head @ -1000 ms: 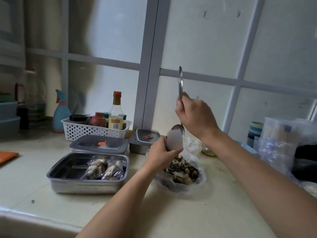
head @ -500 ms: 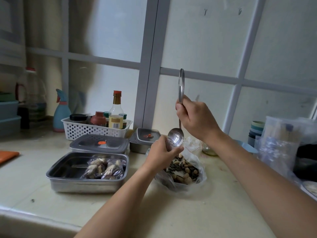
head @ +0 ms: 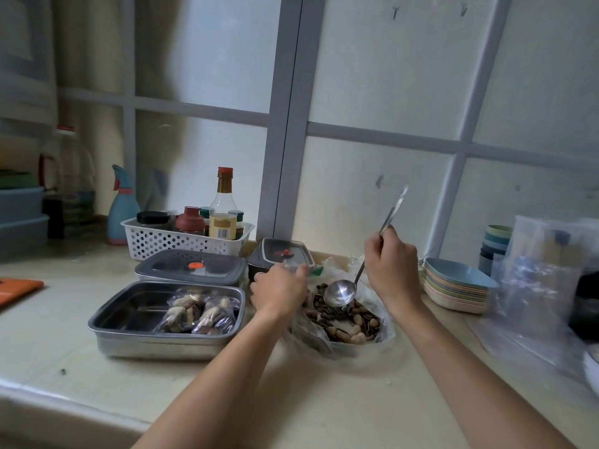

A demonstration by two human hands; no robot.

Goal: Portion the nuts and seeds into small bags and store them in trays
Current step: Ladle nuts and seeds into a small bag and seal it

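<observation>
Head view: right hand (head: pixel 392 264) grips the ladle (head: pixel 340 291), now lowered from the small bag (head: pixel 293 265) into the nut bag (head: pixel 308 330). Left hand (head: pixel 278 290) keeps gripping the small bag. Judged: another scoop starting.

Open passage along counter (head: pixel 324 400) front; steel tray (head: pixel 155 346) blocks left, plate stack (head: pixel 453 291) right, lidded containers (head: pixel 191 267) behind nut bag (head: pixel 343 332).

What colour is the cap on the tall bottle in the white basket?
Orange-red. The cap shows best in the head view.
</observation>
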